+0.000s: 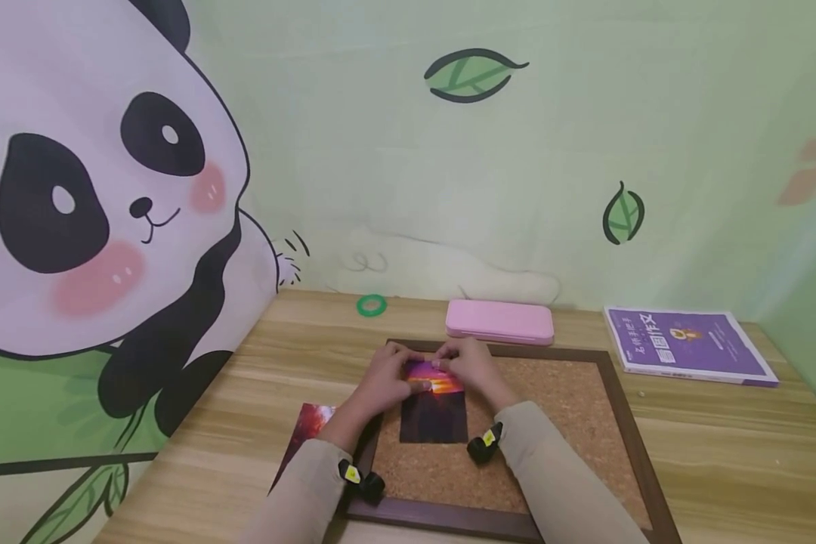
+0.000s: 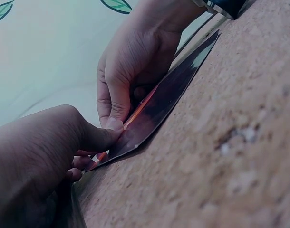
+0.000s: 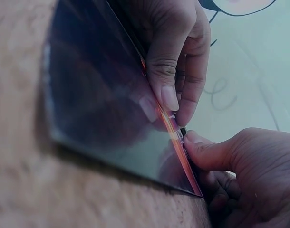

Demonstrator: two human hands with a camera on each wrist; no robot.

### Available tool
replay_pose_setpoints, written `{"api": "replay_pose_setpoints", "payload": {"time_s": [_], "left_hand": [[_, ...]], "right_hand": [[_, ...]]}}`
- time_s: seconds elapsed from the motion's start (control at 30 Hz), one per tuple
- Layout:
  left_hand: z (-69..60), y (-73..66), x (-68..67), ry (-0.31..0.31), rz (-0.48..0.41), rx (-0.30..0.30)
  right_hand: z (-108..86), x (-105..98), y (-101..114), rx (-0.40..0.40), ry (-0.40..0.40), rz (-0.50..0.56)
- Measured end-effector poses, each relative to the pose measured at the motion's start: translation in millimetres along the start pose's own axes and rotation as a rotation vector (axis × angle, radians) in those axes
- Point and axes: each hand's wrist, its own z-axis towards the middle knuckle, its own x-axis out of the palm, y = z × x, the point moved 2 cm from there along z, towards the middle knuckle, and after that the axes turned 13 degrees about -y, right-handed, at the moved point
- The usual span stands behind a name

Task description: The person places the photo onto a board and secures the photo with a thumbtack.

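Observation:
A glossy photo print point(image 1: 432, 419), with a purple and orange sky over a dark lower half, lies against a cork board point(image 1: 551, 431) framed in dark wood. My left hand point(image 1: 389, 378) pinches the print's upper left part, the thumb on its glossy face. At the top edge, the right hand point(image 1: 471, 366) holds the print with curled fingers, close to the left fingertips. The right wrist view shows the print's lower edge point(image 3: 107, 166) standing slightly off the cork. A small dark bit between the fingertips there is too blurred to name.
A second reddish print point(image 1: 306, 431) lies left of the board, partly behind the left forearm. Beyond the board are a green tape roll point(image 1: 371, 305) and a pink pencil case point(image 1: 499, 321). A purple book point(image 1: 690, 344) lies at the right, near the wall.

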Motion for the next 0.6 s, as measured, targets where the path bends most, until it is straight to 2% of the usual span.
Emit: {"api": "replay_pose_setpoints", "payload": {"time_s": [0.4,0.6], "left_hand": [[-0.9,2.3,2.3,-0.007,0.004,-0.001],[-0.3,1.2,1.8,-0.012,-0.005,0.009]], "right_hand": [[-2.5,2.1,3.2,-0.012,-0.027,-0.015],[-2.4,2.2,6.1,0.012,-0.042,-0.023]]}}
